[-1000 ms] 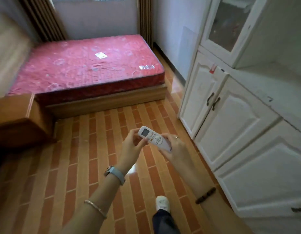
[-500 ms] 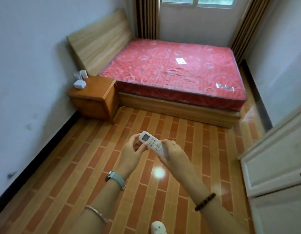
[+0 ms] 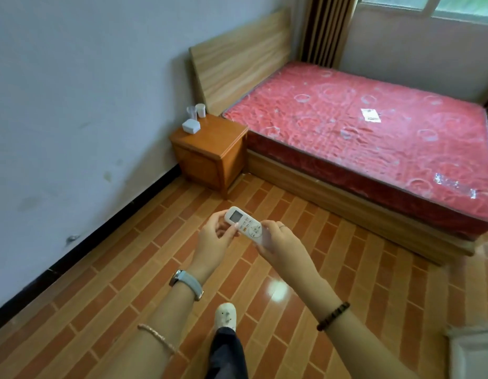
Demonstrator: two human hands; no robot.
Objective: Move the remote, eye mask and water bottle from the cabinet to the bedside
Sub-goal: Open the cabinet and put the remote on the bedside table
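Observation:
A white remote [image 3: 244, 225] with a small screen and buttons is held in front of me over the tiled floor. My left hand [image 3: 214, 242] pinches its screen end, and my right hand [image 3: 282, 247] wraps its other end. The wooden bedside table [image 3: 218, 144] stands ahead, against the wall beside the bed. The eye mask and the water bottle are out of view.
On the bedside table sit a small white box [image 3: 191, 126] and two cups [image 3: 196, 110]. The bed with a red mattress [image 3: 374, 127] fills the right. A white cabinet corner [image 3: 472, 354] shows at bottom right. A grey wall runs along the left.
The view has swung left, away from the white cabinet and toward the bedside table and wall. Both hands have kept hold of the remote, and the bedside table now looks nearer.

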